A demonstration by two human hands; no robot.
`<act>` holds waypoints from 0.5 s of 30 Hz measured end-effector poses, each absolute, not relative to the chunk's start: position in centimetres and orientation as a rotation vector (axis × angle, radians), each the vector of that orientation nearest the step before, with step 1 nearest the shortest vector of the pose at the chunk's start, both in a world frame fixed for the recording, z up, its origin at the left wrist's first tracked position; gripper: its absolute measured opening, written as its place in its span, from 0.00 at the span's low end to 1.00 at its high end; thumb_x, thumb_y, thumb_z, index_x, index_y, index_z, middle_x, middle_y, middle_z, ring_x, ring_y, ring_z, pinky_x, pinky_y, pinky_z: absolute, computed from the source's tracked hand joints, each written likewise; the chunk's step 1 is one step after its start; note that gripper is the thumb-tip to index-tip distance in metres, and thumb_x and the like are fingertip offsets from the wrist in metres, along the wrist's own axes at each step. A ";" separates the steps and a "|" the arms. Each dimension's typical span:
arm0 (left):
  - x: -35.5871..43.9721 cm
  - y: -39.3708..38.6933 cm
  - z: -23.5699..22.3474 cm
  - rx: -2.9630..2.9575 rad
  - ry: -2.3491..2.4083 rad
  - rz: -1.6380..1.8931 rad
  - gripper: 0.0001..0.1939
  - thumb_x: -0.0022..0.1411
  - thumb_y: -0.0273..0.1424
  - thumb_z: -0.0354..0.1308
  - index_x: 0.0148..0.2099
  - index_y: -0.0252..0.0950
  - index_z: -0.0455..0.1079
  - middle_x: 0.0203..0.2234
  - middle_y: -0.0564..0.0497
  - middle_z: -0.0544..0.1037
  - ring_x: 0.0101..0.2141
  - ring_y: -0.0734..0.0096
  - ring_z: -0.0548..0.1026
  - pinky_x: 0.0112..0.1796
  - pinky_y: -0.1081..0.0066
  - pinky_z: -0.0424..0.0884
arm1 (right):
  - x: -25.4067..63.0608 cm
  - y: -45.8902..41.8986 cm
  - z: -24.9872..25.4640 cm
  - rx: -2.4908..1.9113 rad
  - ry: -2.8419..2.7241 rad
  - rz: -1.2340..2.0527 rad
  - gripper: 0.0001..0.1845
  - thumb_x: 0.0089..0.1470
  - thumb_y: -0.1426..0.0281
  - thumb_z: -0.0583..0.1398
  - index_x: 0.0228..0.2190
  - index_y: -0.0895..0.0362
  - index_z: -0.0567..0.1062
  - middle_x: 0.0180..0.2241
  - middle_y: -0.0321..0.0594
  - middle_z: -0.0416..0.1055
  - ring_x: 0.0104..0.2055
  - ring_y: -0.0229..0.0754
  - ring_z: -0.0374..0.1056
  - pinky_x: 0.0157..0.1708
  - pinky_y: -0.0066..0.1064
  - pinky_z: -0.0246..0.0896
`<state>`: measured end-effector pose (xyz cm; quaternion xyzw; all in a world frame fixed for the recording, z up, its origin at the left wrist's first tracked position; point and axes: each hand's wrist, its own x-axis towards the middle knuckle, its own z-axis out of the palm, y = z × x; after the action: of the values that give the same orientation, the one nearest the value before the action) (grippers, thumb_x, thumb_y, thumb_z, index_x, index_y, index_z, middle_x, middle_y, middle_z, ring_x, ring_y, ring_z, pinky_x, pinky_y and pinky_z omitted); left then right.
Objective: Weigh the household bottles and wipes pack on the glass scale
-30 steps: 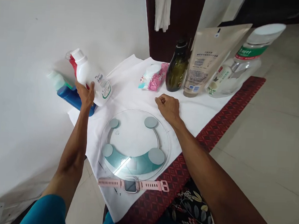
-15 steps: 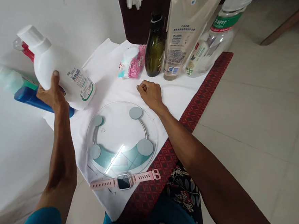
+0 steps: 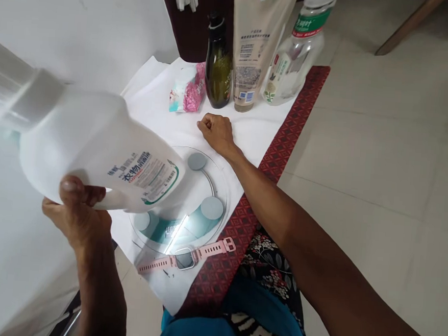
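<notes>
My left hand (image 3: 83, 212) is wrapped round the handle of a big white laundry detergent bottle (image 3: 96, 133). The bottle lies tilted in the air, cap toward the upper left, its printed label facing me. Its lower end hides part of a round glass bathroom scale (image 3: 195, 222) with grey pads and a teal band. Beyond the scale, my right hand (image 3: 217, 131) rests on the white cloth (image 3: 152, 94) as a loose fist, with nothing seen in it. A smartwatch with a pink strap (image 3: 185, 259) lies at the scale's near edge.
Along the far side stand a dark green pump bottle (image 3: 219, 68), a beige tube (image 3: 251, 52) and a clear plastic bottle (image 3: 291, 60) with a green label. Left of them lies a pink and white packet (image 3: 189, 89). A red patterned strip (image 3: 292, 126) edges the cloth on the right.
The detergent bottle, held in my left hand, has been lifted and brought nearer, now over the scale's left part. It hides the bottles behind it. My right hand stays a fist on the cloth.
</notes>
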<state>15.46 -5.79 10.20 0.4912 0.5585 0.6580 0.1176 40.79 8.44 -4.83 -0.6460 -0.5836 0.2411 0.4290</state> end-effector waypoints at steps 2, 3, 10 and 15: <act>16.2 -6.7 9.7 1.420 1.674 1.905 0.33 0.49 0.52 0.70 0.23 0.43 0.48 0.17 0.57 0.49 0.19 0.74 0.50 0.20 0.67 0.51 | 40.8 8.5 -4.8 -1.606 -1.458 0.599 0.11 0.67 0.69 0.58 0.31 0.53 0.76 0.32 0.39 0.77 0.36 0.45 0.67 0.42 0.36 0.57; 16.6 -7.0 9.4 1.419 1.682 1.894 0.32 0.48 0.51 0.70 0.22 0.43 0.48 0.17 0.57 0.49 0.19 0.74 0.50 0.20 0.67 0.51 | 40.8 8.5 -4.8 -1.604 -1.459 0.600 0.11 0.67 0.70 0.58 0.31 0.53 0.76 0.32 0.39 0.77 0.36 0.45 0.67 0.42 0.36 0.57; 17.6 -8.2 8.6 1.485 1.654 1.891 0.30 0.51 0.48 0.70 0.21 0.42 0.52 0.16 0.57 0.52 0.19 0.74 0.54 0.21 0.67 0.55 | 40.8 8.6 -4.7 -1.620 -1.463 0.612 0.11 0.68 0.69 0.58 0.34 0.53 0.79 0.35 0.41 0.78 0.39 0.47 0.68 0.46 0.37 0.59; 16.0 -8.9 9.3 1.599 1.669 1.738 0.29 0.65 0.62 0.56 0.27 0.43 0.65 0.24 0.50 0.69 0.28 0.59 0.73 0.33 0.55 0.75 | 40.9 8.7 -4.9 -1.600 -1.451 0.619 0.11 0.68 0.68 0.58 0.34 0.54 0.79 0.35 0.41 0.78 0.39 0.46 0.68 0.47 0.38 0.60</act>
<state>15.99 -8.93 9.33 0.5486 0.5726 0.5964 0.1246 40.86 8.71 -4.88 -0.6421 -0.5822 0.2485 0.4324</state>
